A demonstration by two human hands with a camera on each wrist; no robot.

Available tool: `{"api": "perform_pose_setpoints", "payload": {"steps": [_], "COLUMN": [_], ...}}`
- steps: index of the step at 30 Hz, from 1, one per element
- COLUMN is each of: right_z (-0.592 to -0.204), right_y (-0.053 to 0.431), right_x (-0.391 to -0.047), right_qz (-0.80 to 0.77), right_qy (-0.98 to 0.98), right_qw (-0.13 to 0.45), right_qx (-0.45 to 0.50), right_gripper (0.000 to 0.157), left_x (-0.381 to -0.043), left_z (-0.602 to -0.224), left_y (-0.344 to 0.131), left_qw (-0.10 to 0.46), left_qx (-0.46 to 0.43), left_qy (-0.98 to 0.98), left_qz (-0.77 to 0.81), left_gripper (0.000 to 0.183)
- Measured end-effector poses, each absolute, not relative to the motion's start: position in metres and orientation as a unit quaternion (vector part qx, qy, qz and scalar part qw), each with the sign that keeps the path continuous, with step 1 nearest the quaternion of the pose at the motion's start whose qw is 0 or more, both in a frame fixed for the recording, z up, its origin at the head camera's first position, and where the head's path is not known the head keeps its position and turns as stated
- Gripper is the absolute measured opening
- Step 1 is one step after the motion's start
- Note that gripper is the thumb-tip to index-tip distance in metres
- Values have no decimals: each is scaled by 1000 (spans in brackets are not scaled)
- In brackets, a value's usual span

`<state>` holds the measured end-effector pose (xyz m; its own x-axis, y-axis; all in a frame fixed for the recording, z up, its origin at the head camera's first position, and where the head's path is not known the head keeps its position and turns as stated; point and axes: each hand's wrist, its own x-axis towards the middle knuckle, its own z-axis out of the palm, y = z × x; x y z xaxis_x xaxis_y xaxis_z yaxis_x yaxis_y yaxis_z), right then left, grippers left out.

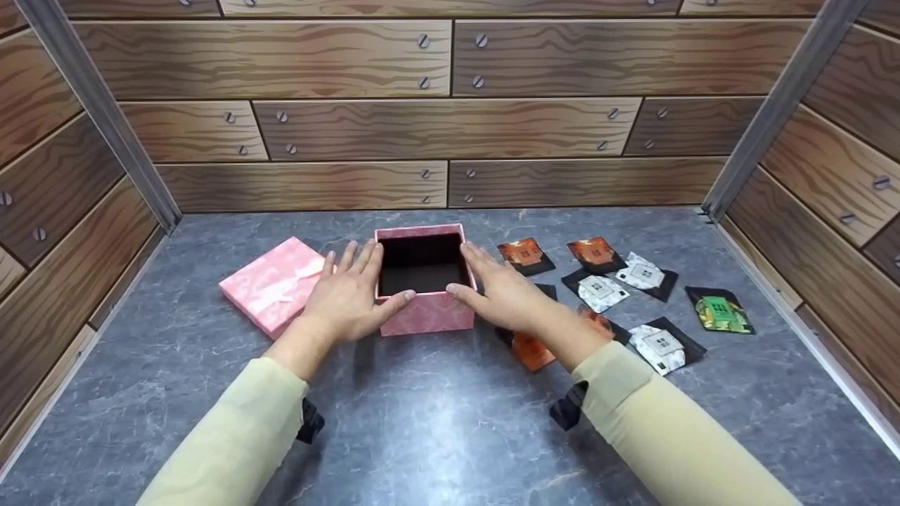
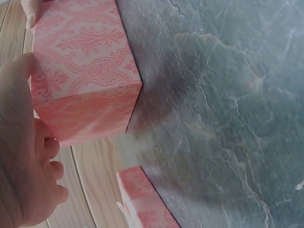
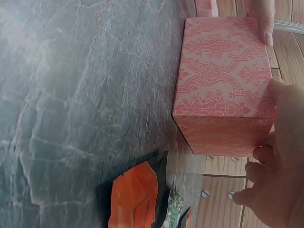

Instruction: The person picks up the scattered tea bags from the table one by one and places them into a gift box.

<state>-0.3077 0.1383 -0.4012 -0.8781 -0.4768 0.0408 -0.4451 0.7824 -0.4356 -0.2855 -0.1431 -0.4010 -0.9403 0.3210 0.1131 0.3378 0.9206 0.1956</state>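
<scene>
A pink patterned box (image 1: 427, 313) stands lidless on the table, its dark inside visible in the head view. My left hand (image 1: 351, 295) lies along the box's left side with fingers straight, the thumb at the near left corner of the rim. On the opposite side my right hand (image 1: 508, 289) touches the box's right rim with extended fingers, its thumb at the near edge. Both wrist views show the box's patterned front (image 2: 85, 52) between the two thumbs. Left of the box lies the pink lid (image 1: 274, 281) with a bow, partly behind my left hand.
Several flat sachets lie to the right: orange and black ones (image 1: 594, 253), white and black ones (image 1: 661, 346) and a green one (image 1: 718, 310). My right forearm covers part of some. Wood-patterned walls (image 1: 450, 130) enclose the grey marbled table (image 1: 436, 422) at the back and sides.
</scene>
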Motion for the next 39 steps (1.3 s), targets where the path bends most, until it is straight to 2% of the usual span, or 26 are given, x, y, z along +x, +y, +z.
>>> {"api": "perform_pose_setpoints", "payload": {"steps": [16, 24, 39], "right_z": [-412, -409, -411], "right_y": [148, 156, 167], "right_x": [-290, -275, -245], "right_qz": [-225, -230, -244], "right_qy": [940, 938, 928], "right_qw": [6, 13, -9], "right_qx": [-256, -260, -280], "right_gripper": [87, 87, 83], "left_x": [-268, -256, -233], "left_z": [-402, -401, -404], "left_y": [-137, -133, -129], "left_qw": [47, 48, 67], "left_qx": [-191, -194, -219], "left_qy": [-977, -975, -969], "left_qz": [-85, -94, -91], "left_gripper": [106, 107, 107]}}
